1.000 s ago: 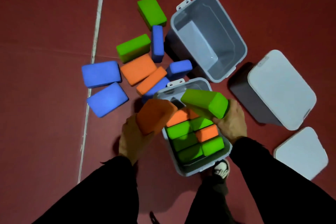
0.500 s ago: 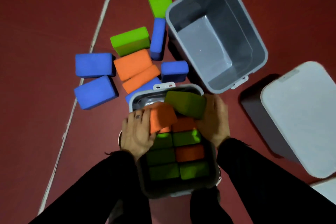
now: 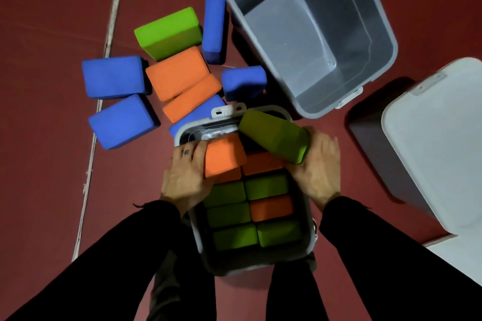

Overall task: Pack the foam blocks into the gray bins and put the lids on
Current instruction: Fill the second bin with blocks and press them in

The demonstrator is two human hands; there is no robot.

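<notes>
**Two blocks over the last gap at the far end of the near bin**

While both hands hover over the near gray bin (image 3: 310, 219), the whole play comes down to one slot: the bare strip at the bin's far end, just beyond the packed rows. The left hand (image 3: 186, 177) has its grip closed around an orange block (image 3: 224, 155), fingers curled over its left face, and that block sits low, right at the lip of the gap, its long axis running across the bin. The right hand (image 3: 319, 164) grips a green block (image 3: 273, 135) from its near end; this one is tilted, its long axis slanting up and away toward the bin's far latch, its far corner riding above the rim.

So the gap lies straight ahead of both grips, and the orange one looks nearer to seating. My read: the green block needs swinging round square to the rows before it can drop in beside it.

Below the hands, green and orange blocks stand packed in two columns. Loose blue blocks (image 3: 114, 77) and others wait on the floor (image 3: 52, 21) to the left, the empty gray bin (image 3: 386, 34) stands beyond, a lidded bin (image 3: 438, 138) to the right.
</notes>
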